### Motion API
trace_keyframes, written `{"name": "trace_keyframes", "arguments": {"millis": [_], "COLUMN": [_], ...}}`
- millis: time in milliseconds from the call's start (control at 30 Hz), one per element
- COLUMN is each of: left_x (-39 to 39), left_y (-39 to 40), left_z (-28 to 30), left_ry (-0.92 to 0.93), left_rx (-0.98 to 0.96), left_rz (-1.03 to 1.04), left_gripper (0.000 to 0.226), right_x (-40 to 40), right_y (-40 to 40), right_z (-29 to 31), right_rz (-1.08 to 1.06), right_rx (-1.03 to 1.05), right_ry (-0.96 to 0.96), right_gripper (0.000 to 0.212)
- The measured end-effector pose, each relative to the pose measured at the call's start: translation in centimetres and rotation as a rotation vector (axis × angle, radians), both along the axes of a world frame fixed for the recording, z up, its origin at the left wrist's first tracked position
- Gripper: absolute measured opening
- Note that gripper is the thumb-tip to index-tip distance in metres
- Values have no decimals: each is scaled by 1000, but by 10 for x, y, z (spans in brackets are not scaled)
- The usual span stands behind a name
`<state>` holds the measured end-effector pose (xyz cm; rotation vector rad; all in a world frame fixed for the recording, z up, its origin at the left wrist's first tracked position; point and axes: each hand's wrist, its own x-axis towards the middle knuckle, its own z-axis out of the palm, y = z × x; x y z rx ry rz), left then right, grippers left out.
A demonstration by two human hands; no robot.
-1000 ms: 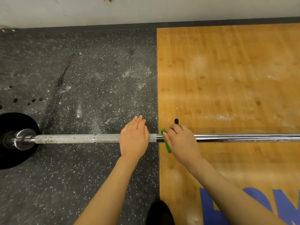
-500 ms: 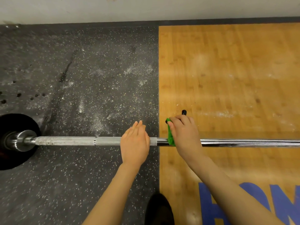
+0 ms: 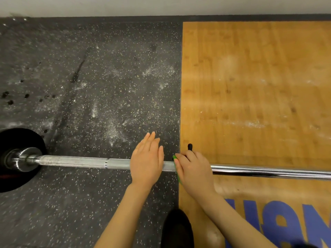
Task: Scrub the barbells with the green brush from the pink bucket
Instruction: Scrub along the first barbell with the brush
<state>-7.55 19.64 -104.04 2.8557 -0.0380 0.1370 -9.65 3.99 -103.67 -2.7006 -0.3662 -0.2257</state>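
A steel barbell (image 3: 75, 161) lies across the floor from left to right, with a black plate (image 3: 10, 138) on its left end. My left hand (image 3: 146, 161) rests flat on the knurled shaft with straight fingers. Just to its right, my right hand (image 3: 194, 171) grips the green brush (image 3: 176, 162) against the bar; only a green edge and a black handle tip (image 3: 189, 146) show past the fingers. The pink bucket is out of view.
Speckled black rubber flooring (image 3: 89, 86) dusted with white chalk covers the left half. A wooden platform (image 3: 259, 86) with blue lettering (image 3: 268, 224) covers the right. A white wall runs along the top. A dark shoe (image 3: 177, 230) stands at the bottom centre.
My right hand drew the brush back across the bar toward me and slightly left. My left hand stayed flat on the shaft. The view shifted a little.
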Motion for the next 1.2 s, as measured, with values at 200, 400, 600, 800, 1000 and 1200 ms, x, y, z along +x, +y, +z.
{"name": "trace_keyframes", "arguments": {"millis": [200,400,600,800,1000,1200], "left_x": [-4,0,6,12,25,49], "left_y": [-2,-1,-2,-2,-1,-1], "left_z": [-3,-4,-2,-2,-1,2], "left_ry": [-37,-47,-15,-10,4,7], "left_rx": [13,6,3,-26,-45,-46], "left_rz": [12,9,4,-12,-11,-28], "left_gripper": [46,45,47,45,45,47], "right_x": [-3,3,7,16,25,46], "right_y": [-2,-22,-67,-25,-36,-41], "right_z": [-3,-11,-11,-12,-12,3], "right_rz": [13,44,-62,34,44,22], "right_rx": [-8,-32,-31,-30,-45,23], "right_ry": [-22,0,-48,-31,-48,-135], "right_gripper": [33,37,36,36,36,42]}}
